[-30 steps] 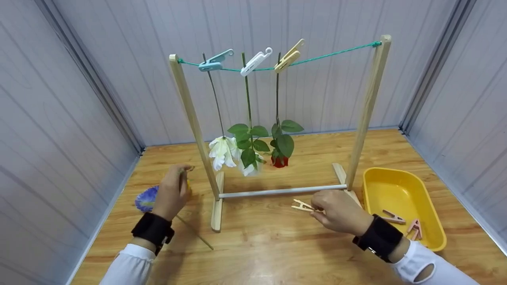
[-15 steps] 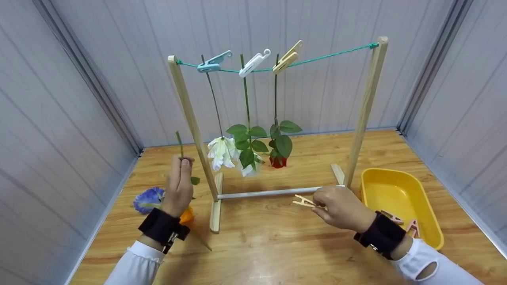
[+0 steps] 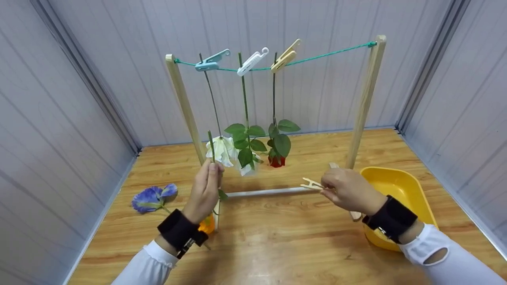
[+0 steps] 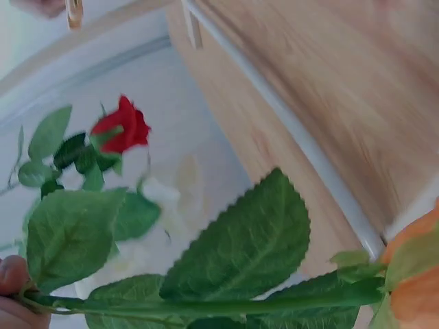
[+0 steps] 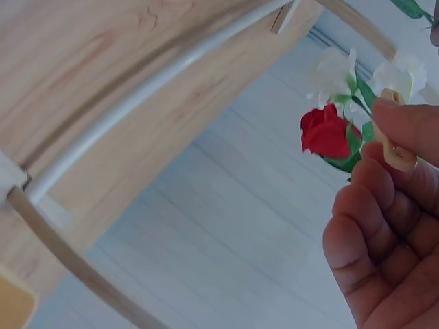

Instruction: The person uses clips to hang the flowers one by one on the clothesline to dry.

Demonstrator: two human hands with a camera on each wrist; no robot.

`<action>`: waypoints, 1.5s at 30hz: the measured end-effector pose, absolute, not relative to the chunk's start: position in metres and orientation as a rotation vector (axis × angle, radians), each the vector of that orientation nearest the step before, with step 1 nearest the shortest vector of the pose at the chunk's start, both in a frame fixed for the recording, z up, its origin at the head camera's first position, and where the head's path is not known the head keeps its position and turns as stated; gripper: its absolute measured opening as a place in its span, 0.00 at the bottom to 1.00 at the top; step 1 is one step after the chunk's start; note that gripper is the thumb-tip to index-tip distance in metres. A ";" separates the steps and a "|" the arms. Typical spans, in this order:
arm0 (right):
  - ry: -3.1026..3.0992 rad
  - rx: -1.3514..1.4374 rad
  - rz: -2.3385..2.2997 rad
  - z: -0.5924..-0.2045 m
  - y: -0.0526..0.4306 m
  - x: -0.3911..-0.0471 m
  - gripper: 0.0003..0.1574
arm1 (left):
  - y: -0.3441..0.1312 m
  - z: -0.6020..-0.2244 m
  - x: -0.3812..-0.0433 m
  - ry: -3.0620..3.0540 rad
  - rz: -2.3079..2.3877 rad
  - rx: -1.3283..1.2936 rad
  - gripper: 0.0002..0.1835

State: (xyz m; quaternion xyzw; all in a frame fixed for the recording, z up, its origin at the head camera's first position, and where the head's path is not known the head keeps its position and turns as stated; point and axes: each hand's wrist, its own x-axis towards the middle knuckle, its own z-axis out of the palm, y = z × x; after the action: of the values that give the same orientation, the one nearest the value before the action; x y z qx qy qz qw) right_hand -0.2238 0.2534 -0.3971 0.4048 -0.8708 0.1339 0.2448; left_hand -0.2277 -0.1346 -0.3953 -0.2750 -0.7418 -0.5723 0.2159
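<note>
My left hand (image 3: 204,190) grips the green stem of an orange flower (image 3: 206,225), whose head hangs downward. The stem's cut end points up above the fingers; leaves fill the left wrist view in front of the orange bloom (image 4: 415,274). Between thumb and fingers, my right hand (image 3: 352,188) pinches a cream clothespin (image 3: 311,184), its jaws pointing left. On the green line (image 3: 328,54), a blue clothespin (image 3: 206,66) and a white clothespin (image 3: 252,62) each hold a white flower upside down. A yellow clothespin (image 3: 283,62) holds a red rose (image 3: 277,161).
A wooden rack with a left post (image 3: 183,101), right post (image 3: 366,101) and white lower bar (image 3: 269,192) carries the line. A purple flower (image 3: 148,199) lies on the table at left. The yellow tray (image 3: 412,190) sits at right, partly behind my right forearm.
My left hand has lifted the orange flower from the table's left side and brought it right, near the left post. My right hand with the cream clothespin has risen slightly and shifted right.
</note>
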 end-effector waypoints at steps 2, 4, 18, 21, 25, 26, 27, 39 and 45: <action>-2.385 1.099 0.354 -0.391 0.257 -0.225 0.15 | -0.126 -0.393 -0.227 -2.040 -1.623 -0.798 0.17; -2.395 1.093 0.350 -0.384 0.260 -0.226 0.15 | -0.117 -0.390 -0.226 -2.032 -1.671 -0.826 0.16; -2.279 1.123 0.268 -0.307 0.273 -0.246 0.13 | -0.047 -0.357 -0.227 -1.976 -1.878 -0.977 0.16; -2.293 1.114 0.223 -0.288 0.272 -0.249 0.13 | -0.032 -0.351 -0.230 -1.979 -1.903 -0.998 0.15; -2.336 1.083 0.190 -0.265 0.270 -0.252 0.11 | -0.013 -0.347 -0.235 -1.999 -1.917 -1.016 0.15; -2.345 1.074 0.192 -0.260 0.269 -0.252 0.10 | -0.008 -0.346 -0.236 -2.002 -1.922 -1.018 0.15; -2.347 1.071 0.197 -0.255 0.269 -0.253 0.09 | -0.003 -0.346 -0.238 -2.004 -1.933 -1.021 0.15; -2.395 1.006 0.227 -0.205 0.274 -0.264 0.04 | 0.043 -0.325 -0.267 -2.014 -1.982 -1.007 0.15; -2.406 0.933 0.222 -0.172 0.275 -0.261 0.03 | 0.065 -0.309 -0.282 -2.018 -1.967 -0.980 0.15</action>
State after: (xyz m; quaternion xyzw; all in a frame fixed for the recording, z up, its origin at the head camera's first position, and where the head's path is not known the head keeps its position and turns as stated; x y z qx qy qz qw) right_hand -0.2613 0.2753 -0.1719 0.3467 -0.8939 0.0825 0.2720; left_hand -0.2822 0.0647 -0.3092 -0.3275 -0.6743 -0.6571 0.0790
